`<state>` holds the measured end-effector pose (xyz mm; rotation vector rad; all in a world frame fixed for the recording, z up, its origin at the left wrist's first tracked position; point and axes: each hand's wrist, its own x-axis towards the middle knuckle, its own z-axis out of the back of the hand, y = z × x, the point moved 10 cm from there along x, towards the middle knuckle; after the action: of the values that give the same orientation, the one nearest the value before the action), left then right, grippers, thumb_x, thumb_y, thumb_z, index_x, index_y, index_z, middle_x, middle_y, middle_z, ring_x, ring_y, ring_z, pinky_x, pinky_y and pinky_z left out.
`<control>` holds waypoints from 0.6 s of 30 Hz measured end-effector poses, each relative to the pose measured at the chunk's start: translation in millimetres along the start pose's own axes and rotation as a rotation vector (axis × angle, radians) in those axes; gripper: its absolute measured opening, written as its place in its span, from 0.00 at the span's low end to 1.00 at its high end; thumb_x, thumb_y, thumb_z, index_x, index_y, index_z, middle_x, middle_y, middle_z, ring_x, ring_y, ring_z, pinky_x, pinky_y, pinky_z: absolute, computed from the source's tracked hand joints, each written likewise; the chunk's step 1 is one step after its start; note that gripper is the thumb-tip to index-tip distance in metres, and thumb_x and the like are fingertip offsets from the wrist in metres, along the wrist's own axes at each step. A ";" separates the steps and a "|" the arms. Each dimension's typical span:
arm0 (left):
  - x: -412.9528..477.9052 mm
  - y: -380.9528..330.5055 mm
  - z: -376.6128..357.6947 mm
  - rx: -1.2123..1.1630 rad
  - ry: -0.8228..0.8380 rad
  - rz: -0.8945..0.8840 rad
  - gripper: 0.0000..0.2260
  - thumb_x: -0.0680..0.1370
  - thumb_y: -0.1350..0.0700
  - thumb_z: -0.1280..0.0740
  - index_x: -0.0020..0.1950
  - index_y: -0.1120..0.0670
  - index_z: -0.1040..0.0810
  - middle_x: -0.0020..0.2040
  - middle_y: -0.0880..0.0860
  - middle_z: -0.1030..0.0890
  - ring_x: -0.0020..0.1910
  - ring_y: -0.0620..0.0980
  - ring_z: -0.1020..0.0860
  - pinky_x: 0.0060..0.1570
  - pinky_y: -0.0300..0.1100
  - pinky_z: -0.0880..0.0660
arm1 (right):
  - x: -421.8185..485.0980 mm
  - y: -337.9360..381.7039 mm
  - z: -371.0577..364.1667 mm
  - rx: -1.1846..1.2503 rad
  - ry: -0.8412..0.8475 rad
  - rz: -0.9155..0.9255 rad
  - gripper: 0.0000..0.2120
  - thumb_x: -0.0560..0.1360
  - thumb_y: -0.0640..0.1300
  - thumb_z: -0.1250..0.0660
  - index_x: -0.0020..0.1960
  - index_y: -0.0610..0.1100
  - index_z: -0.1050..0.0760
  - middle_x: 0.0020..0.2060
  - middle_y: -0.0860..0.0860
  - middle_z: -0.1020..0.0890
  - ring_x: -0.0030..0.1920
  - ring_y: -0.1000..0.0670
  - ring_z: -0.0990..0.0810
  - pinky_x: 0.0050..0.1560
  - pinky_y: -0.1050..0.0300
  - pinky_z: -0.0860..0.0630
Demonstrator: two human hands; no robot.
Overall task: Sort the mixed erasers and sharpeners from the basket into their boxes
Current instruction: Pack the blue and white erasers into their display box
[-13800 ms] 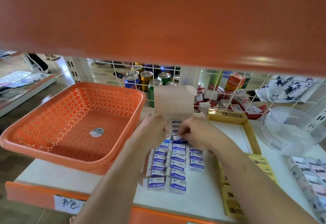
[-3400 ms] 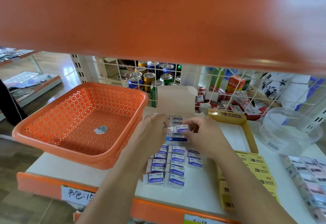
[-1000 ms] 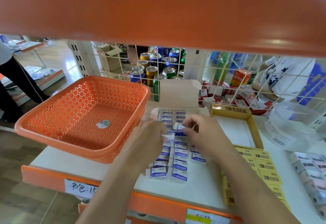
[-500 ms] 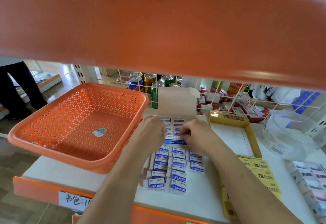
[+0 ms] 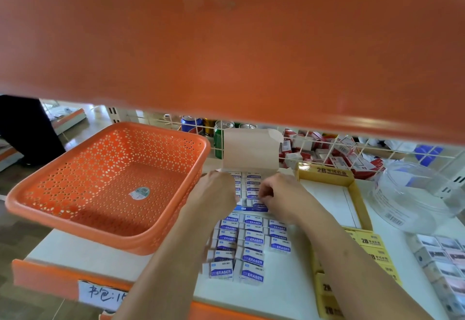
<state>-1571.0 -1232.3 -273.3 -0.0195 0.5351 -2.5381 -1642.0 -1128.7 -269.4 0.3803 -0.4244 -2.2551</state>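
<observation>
An orange upper shelf [image 5: 226, 42] is seen blurred across the top. Drink cans [image 5: 191, 124] and red-and-white packs [image 5: 302, 143] are stacked behind a white wire grid [image 5: 334, 154]. A clear plastic container [image 5: 415, 199] is laid at right. A handwritten label [image 5: 103, 294] is fixed to the shelf edge.

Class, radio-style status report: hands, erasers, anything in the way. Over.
Left hand and right hand at open eraser box, grips unclear. Loose erasers in rows before it, unboxed. Basket holds only a sticker. Nothing blocking.
</observation>
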 end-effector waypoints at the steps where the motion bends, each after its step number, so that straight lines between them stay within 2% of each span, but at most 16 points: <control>1: 2.0 1.5 0.2 -0.005 -0.005 0.022 0.05 0.77 0.60 0.32 0.41 0.56 0.22 0.48 0.53 0.18 0.39 0.50 0.18 0.38 0.45 0.18 | 0.4 -0.9 -0.2 0.006 -0.001 -0.004 0.07 0.77 0.38 0.37 0.50 0.46 0.20 0.45 0.53 0.21 0.45 0.54 0.24 0.45 0.63 0.28; 8: 6.3 12.4 0.5 -0.093 -0.027 0.109 0.03 0.75 0.58 0.29 0.43 0.56 0.18 0.46 0.53 0.18 0.40 0.50 0.18 0.41 0.46 0.18 | 0.1 -0.3 3.8 0.070 -0.064 -0.012 0.03 0.74 0.43 0.31 0.48 0.46 0.22 0.45 0.53 0.20 0.45 0.54 0.23 0.48 0.59 0.24; 13: 10.2 12.8 -6.6 -0.101 0.015 0.119 0.04 0.77 0.62 0.33 0.45 0.59 0.19 0.48 0.54 0.19 0.42 0.49 0.18 0.40 0.45 0.18 | -0.1 2.0 2.9 0.063 -0.067 -0.014 0.03 0.74 0.44 0.31 0.48 0.47 0.21 0.43 0.53 0.20 0.45 0.55 0.23 0.49 0.57 0.22; 18: 7.8 17.3 0.0 -0.081 -0.051 0.126 0.02 0.76 0.63 0.31 0.44 0.58 0.20 0.43 0.56 0.18 0.38 0.52 0.18 0.38 0.49 0.18 | -0.4 0.0 4.3 0.082 -0.062 -0.032 0.05 0.72 0.45 0.28 0.46 0.47 0.22 0.44 0.53 0.20 0.45 0.54 0.23 0.48 0.57 0.23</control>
<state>-1568.9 -1249.7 -280.6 -0.0775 0.5988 -2.3856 -1643.4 -1127.6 -265.5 0.3616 -0.5477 -2.2907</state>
